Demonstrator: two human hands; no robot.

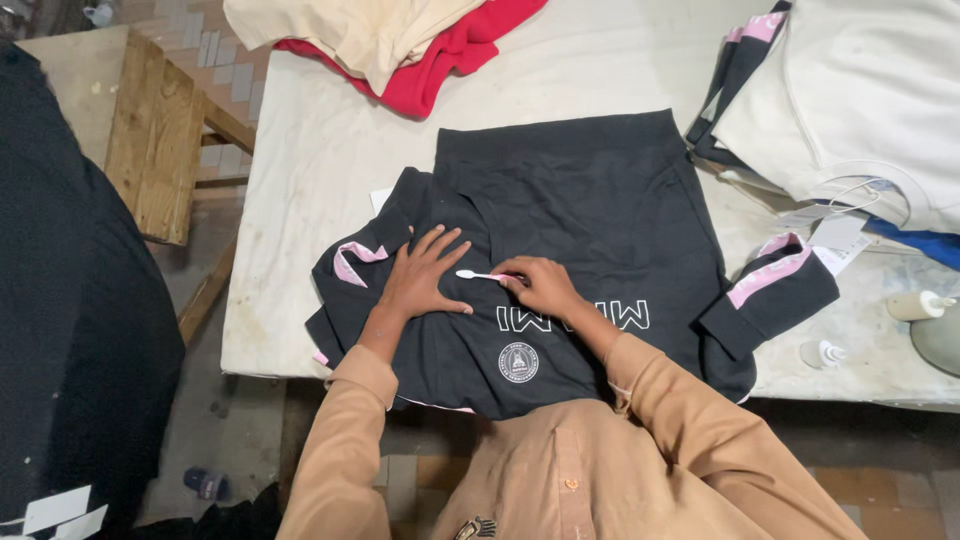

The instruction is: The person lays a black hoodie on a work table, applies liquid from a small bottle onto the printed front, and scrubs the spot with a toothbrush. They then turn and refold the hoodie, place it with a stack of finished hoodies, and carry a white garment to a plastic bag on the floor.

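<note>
Head view: I start with the containers at the right edge of the table [300,200]. A small clear bottle with a white nozzle [822,353] lies on its side near the front edge, and I cannot tell what is in it. A cream-coloured bottle [915,305] lies a little further back, its contents hidden by its opaque wall.

My left hand [420,280] is spread flat, fingers wide apart, palm pressed on the black shirt [600,200] near its pink-trimmed collar [352,260]; it grips nothing. My right hand [545,287] is curled, fingers closed round the handle of a pink toothbrush [487,275], whose white head points left and lies just beside my left fingertips, on or barely above the cloth.

The shirt lies face up in the middle of the table, its bottom part hanging over the near edge, with white lettering and a round crest on the chest, and a pink-banded sleeve [775,285] folded out to the right. A red garment [440,60] under a beige one [360,30] sits at the far edge, and a white garment [860,100] is piled at the far right.
</note>
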